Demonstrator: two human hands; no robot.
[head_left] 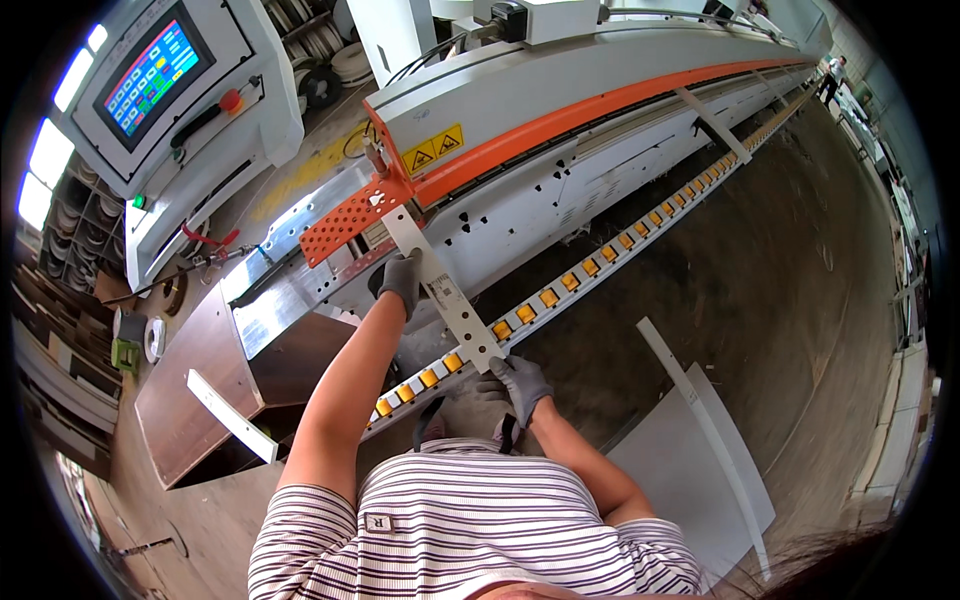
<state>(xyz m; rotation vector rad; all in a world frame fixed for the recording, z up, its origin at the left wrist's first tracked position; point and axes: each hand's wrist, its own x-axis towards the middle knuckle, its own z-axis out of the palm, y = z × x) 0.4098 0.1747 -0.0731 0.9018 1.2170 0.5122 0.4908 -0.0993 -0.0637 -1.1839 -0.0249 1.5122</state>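
A narrow white board (448,292) with several drilled holes and a small label lies slantwise in front of me. Its far end reaches the perforated orange guard (352,222) of the machine, while its near end lies over the rail of yellow rollers (527,314). My left hand (402,280), in a grey glove, grips the board's left edge towards the far end. At the near end my right hand (522,386), gloved alike, closes on the board's right corner. Some of its fingers are hidden.
The long grey machine (600,72) with an orange band runs off to the far right. A control panel with a lit screen (155,78) stands at left. White boards lean at lower right (690,385) and by a brown cabinet (232,415). Another person (832,80) stands far off.
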